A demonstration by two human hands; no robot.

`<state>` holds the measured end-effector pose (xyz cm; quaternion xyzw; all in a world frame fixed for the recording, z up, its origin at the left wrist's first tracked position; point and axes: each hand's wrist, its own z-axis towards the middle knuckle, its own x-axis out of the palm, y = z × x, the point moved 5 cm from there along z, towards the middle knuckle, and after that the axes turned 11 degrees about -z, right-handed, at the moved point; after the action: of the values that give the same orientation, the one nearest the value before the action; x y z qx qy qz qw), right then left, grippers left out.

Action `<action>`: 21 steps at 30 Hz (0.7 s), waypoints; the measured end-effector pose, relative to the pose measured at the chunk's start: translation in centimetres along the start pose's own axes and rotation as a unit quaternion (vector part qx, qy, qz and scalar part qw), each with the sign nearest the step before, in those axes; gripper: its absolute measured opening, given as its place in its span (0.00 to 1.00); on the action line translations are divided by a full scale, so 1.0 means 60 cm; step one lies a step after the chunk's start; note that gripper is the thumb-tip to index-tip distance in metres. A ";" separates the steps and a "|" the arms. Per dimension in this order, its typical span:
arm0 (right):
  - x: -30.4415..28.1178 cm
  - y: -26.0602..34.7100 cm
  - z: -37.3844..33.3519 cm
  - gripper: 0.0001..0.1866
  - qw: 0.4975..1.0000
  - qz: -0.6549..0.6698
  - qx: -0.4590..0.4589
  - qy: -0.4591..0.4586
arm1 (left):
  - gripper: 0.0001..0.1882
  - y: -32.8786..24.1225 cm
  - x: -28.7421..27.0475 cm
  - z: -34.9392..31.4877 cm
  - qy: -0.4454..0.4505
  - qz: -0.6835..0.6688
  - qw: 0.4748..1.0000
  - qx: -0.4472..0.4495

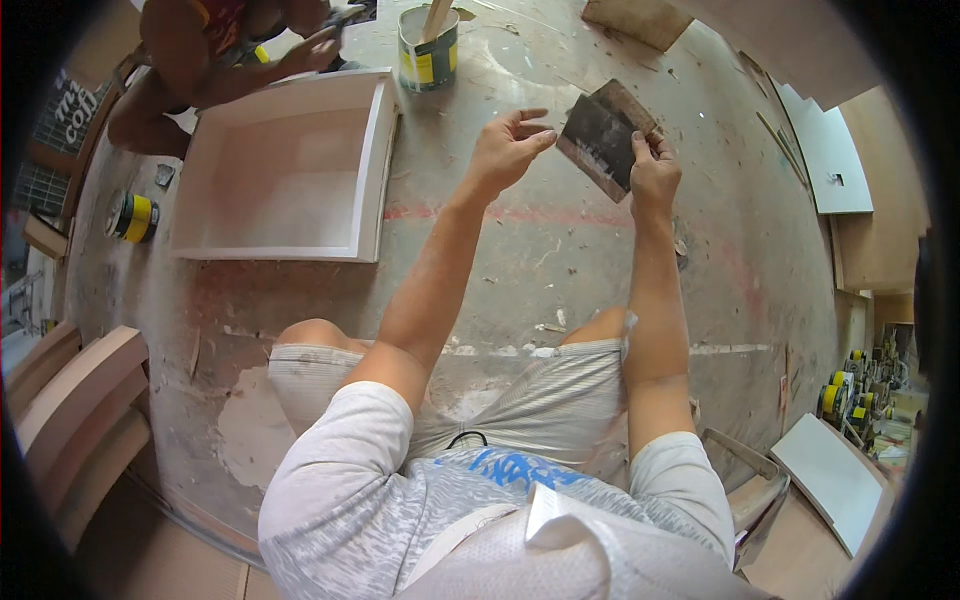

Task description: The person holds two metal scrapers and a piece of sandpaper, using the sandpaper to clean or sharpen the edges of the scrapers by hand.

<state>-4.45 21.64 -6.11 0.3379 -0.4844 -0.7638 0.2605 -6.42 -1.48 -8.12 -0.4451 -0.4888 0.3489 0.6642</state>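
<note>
My right hand [656,172] pinches a sheet of sandpaper [597,148] by its right edge, thumb on top. The sheet has a dark, dusty face, and a brownish layer shows along its upper right side. My left hand [510,150] is just left of the sheet, fingers apart and holding nothing. Whether its fingertips touch the sheet's edge is hard to tell. To the left on the floor lies a pale, open wooden box [372,180] like a drawer, dusted pinkish inside.
Beyond the box, another person [215,50] crouches. A paint can [428,62] with a stick stands at the far side; another can [133,217] lies left. Curved wooden pieces [85,390] stack at the left, white panels [830,480] and cans at the right. Debris dots the concrete floor [560,270].
</note>
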 end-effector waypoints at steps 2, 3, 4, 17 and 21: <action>-0.002 0.007 0.001 0.09 0.999 0.043 0.017 -0.002 | 0.29 0.000 0.002 -0.005 -0.014 0.099 0.995 0.027; -0.002 0.006 0.000 0.09 0.996 0.089 0.032 -0.002 | 0.32 -0.004 0.006 -0.010 -0.030 0.197 0.978 0.056; -0.001 0.004 -0.001 0.09 0.996 0.086 0.032 -0.005 | 0.32 -0.001 0.016 -0.015 -0.027 0.195 0.979 0.056; -0.038 0.043 0.001 0.24 0.988 0.140 0.059 0.040 | 0.12 0.004 0.007 0.000 -0.010 -0.195 0.980 -0.037; -0.065 0.048 0.009 0.22 0.963 0.267 0.008 0.013 | 0.15 -0.024 -0.021 0.003 -0.041 -0.124 0.991 -0.006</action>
<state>-2.17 23.66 -2.26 0.2083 -0.5596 -0.6578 0.4590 -6.92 -3.06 -7.20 -0.3710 -0.5689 0.2788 0.6789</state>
